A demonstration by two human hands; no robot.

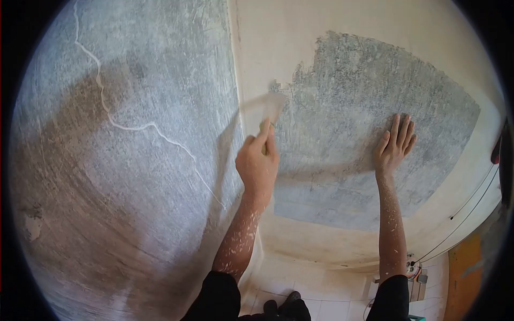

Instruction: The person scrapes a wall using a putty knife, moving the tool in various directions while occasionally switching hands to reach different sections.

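Note:
My left hand [258, 166] is closed around the handle of a scraper [274, 105]. Its pale, slightly blurred blade points up at the wall, by the left edge of a grey scraped patch [348, 96]. Cream paint [273, 37] borders this patch with a ragged edge at its upper left. Farther right, my right hand [395, 147] lies flat on the grey patch, fingers stretched upward, holding nothing. Pale flakes cling to both forearms.
On the left, a grey wall [160, 64] with a long white crack line [134, 128] meets the cream wall at a corner. Below are a tiled floor [326, 308] and my dark shoes [292, 297]. Cables [465, 203] hang at the right, near an orange-brown panel [465, 273].

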